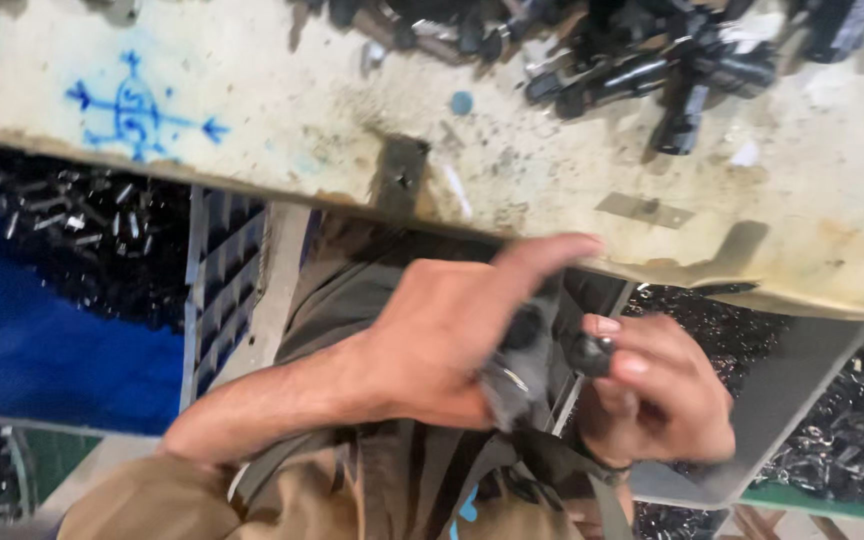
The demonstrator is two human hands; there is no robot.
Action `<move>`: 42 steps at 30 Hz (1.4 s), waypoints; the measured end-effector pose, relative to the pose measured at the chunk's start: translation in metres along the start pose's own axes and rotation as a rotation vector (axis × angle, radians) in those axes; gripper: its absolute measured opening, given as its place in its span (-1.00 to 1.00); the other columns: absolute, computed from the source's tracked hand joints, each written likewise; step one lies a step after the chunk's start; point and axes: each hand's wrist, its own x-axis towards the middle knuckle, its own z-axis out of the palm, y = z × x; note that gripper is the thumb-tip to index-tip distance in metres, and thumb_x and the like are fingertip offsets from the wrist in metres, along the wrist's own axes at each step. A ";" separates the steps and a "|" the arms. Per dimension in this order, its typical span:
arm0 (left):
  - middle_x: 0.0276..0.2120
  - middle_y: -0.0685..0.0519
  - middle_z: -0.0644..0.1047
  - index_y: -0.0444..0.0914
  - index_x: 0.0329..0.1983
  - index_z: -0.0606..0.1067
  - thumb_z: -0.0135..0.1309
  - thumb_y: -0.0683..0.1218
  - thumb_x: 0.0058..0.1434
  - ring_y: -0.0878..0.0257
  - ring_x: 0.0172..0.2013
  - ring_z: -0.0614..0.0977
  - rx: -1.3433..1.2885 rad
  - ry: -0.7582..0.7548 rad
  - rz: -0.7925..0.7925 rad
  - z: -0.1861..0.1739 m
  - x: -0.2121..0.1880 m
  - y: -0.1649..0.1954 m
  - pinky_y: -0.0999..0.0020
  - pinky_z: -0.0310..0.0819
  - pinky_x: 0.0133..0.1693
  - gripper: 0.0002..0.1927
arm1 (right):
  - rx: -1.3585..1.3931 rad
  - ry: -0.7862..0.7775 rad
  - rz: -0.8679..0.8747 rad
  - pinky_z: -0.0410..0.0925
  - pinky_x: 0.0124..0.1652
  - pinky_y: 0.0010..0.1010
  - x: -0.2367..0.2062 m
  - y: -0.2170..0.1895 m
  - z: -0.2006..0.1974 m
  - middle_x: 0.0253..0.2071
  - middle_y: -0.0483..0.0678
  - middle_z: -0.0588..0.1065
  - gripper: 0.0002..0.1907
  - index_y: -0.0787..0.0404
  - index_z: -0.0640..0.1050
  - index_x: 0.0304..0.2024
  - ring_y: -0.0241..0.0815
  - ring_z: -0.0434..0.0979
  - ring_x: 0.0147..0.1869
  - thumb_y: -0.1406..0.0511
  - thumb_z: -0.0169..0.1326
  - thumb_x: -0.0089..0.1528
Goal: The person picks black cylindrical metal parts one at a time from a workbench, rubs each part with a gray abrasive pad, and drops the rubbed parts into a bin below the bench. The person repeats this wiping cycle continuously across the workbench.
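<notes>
Lower centre: left hand (pixel 442 345), fingers curled around a blurred dark metal part (pixel 514 385). Just right: right hand (pixel 657 395), fingertips pinching a small black cylindrical piece (pixel 589 352), beneath the worn workbench (pixel 302 130) edge.

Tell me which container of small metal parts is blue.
The blue bin at far left, under the workbench, beside the left hand. The tray by the right hand is grey.
</notes>
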 end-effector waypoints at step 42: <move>-0.32 0.10 0.39 -0.25 -0.09 0.31 0.10 -0.19 0.23 0.41 -0.30 0.47 -0.270 0.119 -0.174 -0.025 0.043 -0.024 0.47 0.38 -0.25 -0.75 | 1.410 0.264 0.955 0.27 -0.29 -0.52 -0.042 0.005 -0.024 0.07 0.10 0.53 -0.78 0.13 0.45 0.13 -0.30 0.37 -0.25 0.26 0.08 0.45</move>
